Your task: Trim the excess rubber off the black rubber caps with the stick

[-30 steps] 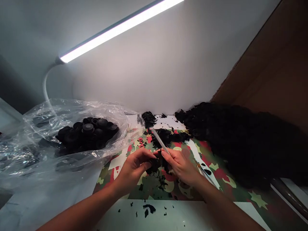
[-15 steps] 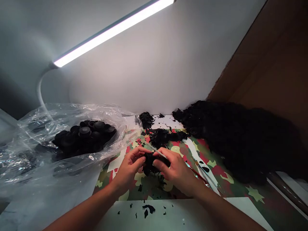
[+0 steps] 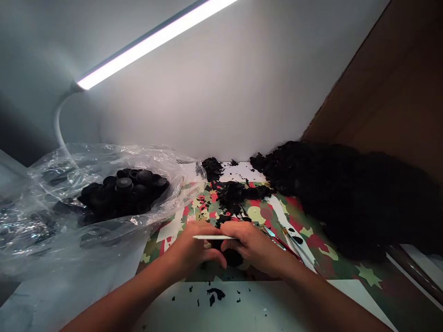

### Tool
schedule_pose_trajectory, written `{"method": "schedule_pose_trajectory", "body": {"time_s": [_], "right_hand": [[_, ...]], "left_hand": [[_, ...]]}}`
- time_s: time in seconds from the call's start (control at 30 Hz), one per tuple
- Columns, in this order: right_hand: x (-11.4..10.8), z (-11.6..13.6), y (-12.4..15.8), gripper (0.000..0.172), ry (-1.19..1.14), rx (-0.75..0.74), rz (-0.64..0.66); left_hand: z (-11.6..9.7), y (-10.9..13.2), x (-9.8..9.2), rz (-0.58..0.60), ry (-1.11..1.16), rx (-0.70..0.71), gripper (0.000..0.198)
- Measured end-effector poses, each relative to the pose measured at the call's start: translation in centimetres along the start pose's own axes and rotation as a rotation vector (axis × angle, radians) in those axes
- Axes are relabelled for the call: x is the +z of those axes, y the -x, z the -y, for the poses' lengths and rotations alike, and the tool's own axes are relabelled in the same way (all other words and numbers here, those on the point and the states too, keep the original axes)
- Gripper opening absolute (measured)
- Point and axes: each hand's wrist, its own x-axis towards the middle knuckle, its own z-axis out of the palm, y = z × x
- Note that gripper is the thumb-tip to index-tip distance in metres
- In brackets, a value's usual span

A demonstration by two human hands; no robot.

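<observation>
A thin, pale pointed stick (image 3: 211, 237) lies across the gap between my hands, its tip to the left. My right hand (image 3: 256, 246) is closed on its right end. My left hand (image 3: 190, 249) is beside it, with thumb and fingers apart and fingertips meeting those of the right. Below and between the hands is a dark black rubber-like piece (image 3: 233, 258), partly covered by the right hand. Whether a finger still grips it, I cannot make out. Black scraps (image 3: 231, 196) lie just beyond the hands.
On the left, black round rubber parts (image 3: 122, 189) sit in a clear plastic bag (image 3: 166, 163). A large black heap (image 3: 353, 198) fills the right side by a cardboard panel (image 3: 398, 92). Red-handled tweezers (image 3: 282, 242) lie right of my hands. A lamp (image 3: 155, 44) shines above.
The stick has turned from slanting to nearly level and come nearer. My left thumb has spread away from the black piece, which now sits lower. The view has shifted slightly.
</observation>
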Motion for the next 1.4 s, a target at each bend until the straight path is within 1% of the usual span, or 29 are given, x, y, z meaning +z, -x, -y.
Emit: {"method": "schedule_pose_trajectory", "body": {"time_s": [0.1, 0.17, 0.23, 0.3, 0.37, 0.47, 0.53, 0.6, 0.67, 0.7, 0.73, 0.83, 0.87, 0.9, 0.93, 1.0, 1.1, 1.2, 1.3, 1.4], "right_hand": [[-0.1, 0.1, -0.1, 0.032, -0.087, 0.073, -0.077], [-0.2, 0.3, -0.2, 0.039, -0.180, 0.150, -0.158], [-0.1, 0.5, -0.3, 0.043, -0.257, 0.209, -0.227], [0.2, 0.9, -0.4, 0.044, -0.298, 0.225, -0.281], [0.7, 1.4, -0.5, 0.043, -0.299, 0.223, -0.334], [1.3, 1.7, -0.4, 0.042, -0.261, 0.215, -0.408], [1.0, 1.3, -0.3, 0.042, -0.231, 0.209, -0.466], [0.0, 0.4, -0.2, 0.041, -0.170, 0.240, -0.593], [-1.5, -0.9, -0.1, 0.038, -0.087, 0.303, -0.802], [-2.2, -1.4, -0.1, 0.038, -0.058, 0.314, -0.826], [-2.7, -1.7, -0.1, 0.040, -0.052, 0.294, -0.752], [-3.1, -1.7, -0.3, 0.041, -0.039, 0.250, -0.393], [-2.8, -1.4, -0.4, 0.043, -0.023, 0.236, -0.318], [-2.5, -1.1, -0.4, 0.045, -0.003, 0.220, -0.281], [-2.2, -0.9, -0.4, 0.047, 0.014, 0.200, -0.273], [-1.8, -0.6, -0.2, 0.048, 0.025, 0.166, -0.304], [-1.8, -1.0, 0.0, 0.047, 0.001, 0.147, -0.413], [-2.0, -1.6, -0.1, 0.054, -0.047, 0.163, -0.537], [-1.9, -1.5, -0.3, 0.055, -0.126, 0.155, -0.562], [-1.4, -0.9, -0.1, 0.058, -0.164, 0.123, -0.560]], "left_hand": [[-0.4, 0.1, 0.0, -0.054, 0.078, -0.079, 0.018], [-0.9, 0.1, -0.3, -0.086, 0.209, -0.138, 0.019], [-1.3, 0.1, -0.6, -0.093, 0.366, -0.181, 0.018], [-1.4, 0.0, -0.6, -0.104, 0.513, -0.205, 0.017], [-1.1, 0.0, -0.2, -0.148, 0.625, -0.221, 0.020], [-0.6, 0.1, 0.5, -0.224, 0.715, -0.219, 0.022], [-0.4, 0.2, 0.5, -0.268, 0.750, -0.191, 0.022], [-0.3, 0.3, -0.2, -0.387, 0.781, -0.129, 0.022], [-0.4, 0.3, -1.0, -0.541, 0.804, -0.060, 0.023], [-0.5, 0.3, -1.3, -0.576, 0.819, -0.039, 0.023], [-0.5, 0.2, -1.4, -0.552, 0.841, -0.035, 0.026], [-0.6, 0.1, -1.0, -0.383, 0.905, -0.068, 0.033], [-0.5, 0.1, -0.7, -0.351, 0.915, -0.074, 0.034], [-0.4, 0.2, -0.4, -0.335, 0.922, -0.071, 0.035], [-0.3, 0.2, -0.2, -0.324, 0.928, -0.064, 0.035], [0.0, 0.2, 0.1, -0.307, 0.944, -0.053, 0.037], [0.2, 0.2, 0.0, -0.270, 0.987, -0.071, 0.043], [0.3, 0.0, -0.1, -0.249, 1.004, -0.099, 0.043], [0.5, 0.0, 0.0, -0.248, 0.953, -0.135, 0.043], [0.7, -0.1, 0.1, -0.259, 0.901, -0.196, 0.050]]}}
